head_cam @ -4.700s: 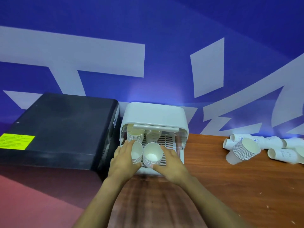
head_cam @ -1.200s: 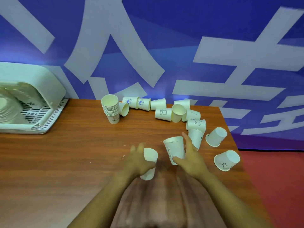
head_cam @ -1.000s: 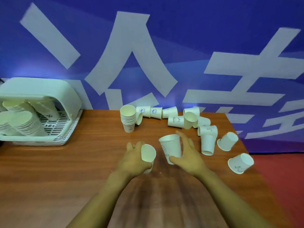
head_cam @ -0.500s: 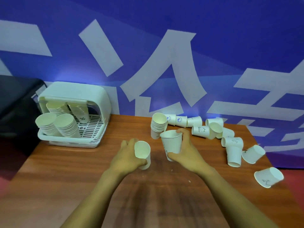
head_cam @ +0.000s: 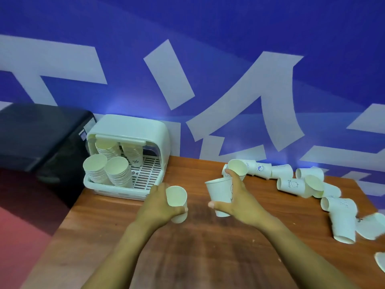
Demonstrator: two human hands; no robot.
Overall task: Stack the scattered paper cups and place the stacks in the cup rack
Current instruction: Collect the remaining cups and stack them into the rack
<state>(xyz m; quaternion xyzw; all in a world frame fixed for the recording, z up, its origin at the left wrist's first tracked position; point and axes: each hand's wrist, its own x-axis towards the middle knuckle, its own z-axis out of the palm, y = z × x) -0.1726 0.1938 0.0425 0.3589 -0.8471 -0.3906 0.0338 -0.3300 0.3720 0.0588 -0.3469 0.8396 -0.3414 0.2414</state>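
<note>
Nesting comes next: the left hand (head_cam: 158, 205) grips a small cup (head_cam: 176, 198), the right hand (head_cam: 239, 202) a taller cup (head_cam: 219, 191) just beside it; rims must align.

Big blue wall (head_cam: 208, 28) with huge white lettering fills the back from 9 to 3 o'clock. Wooden table (head_cam: 208, 257) sits at 6 o'clock, a black cabinet (head_cam: 41, 138) at 9, reddish floor (head_cam: 25, 236) around 8.

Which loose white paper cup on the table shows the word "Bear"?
The white paper cup lying on its side right of the right hand; the other cups' markings differ or are illegible.
</note>
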